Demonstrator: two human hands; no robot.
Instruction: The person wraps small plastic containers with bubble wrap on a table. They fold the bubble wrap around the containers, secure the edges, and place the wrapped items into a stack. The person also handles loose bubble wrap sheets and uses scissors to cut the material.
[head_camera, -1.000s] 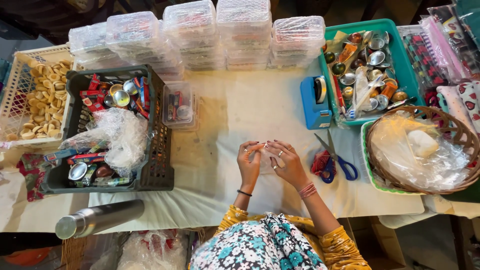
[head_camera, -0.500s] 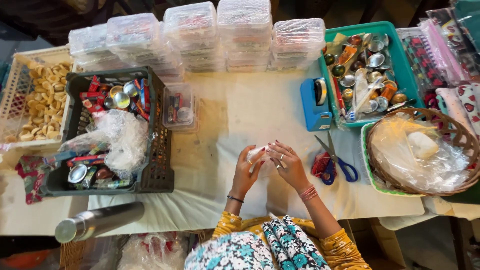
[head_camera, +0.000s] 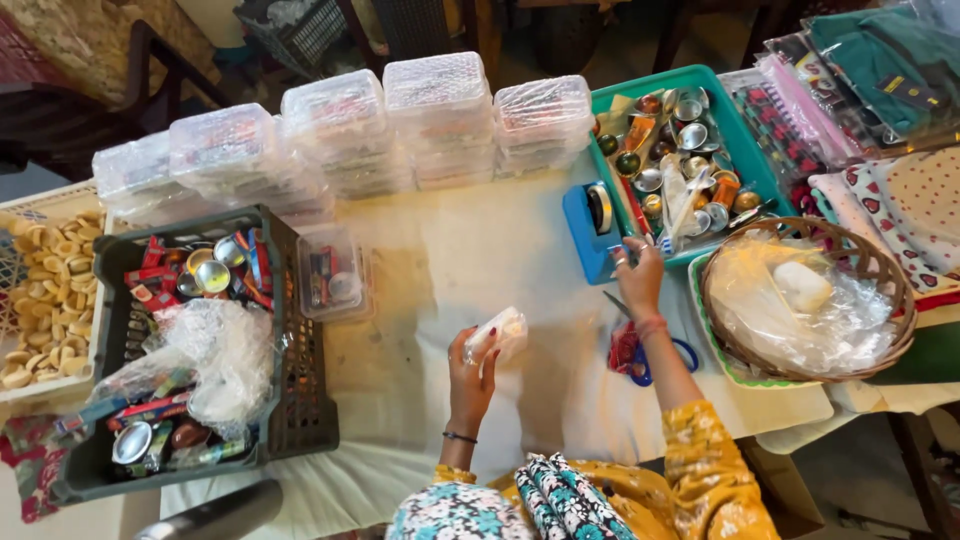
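My left hand holds a small clear plastic packet with something pale inside, raised above the cream tablecloth. My right hand reaches to the right and rests at the blue tape dispenser, beside the teal tray of small metal cups and packets. Whether its fingers grip anything cannot be made out. Scissors with red and blue handles lie just under my right forearm.
A dark crate of sachets, metal cups and crumpled plastic stands at left, with a small clear box next to it. Stacked clear lidded boxes line the back. A wicker basket with plastic sits right. A tray of pale discs is far left.
My hands were together at the table's middle working the small packet. Now my right hand has gone off to the blue dispenser; my left alone holds the packet. The camera moved closer.
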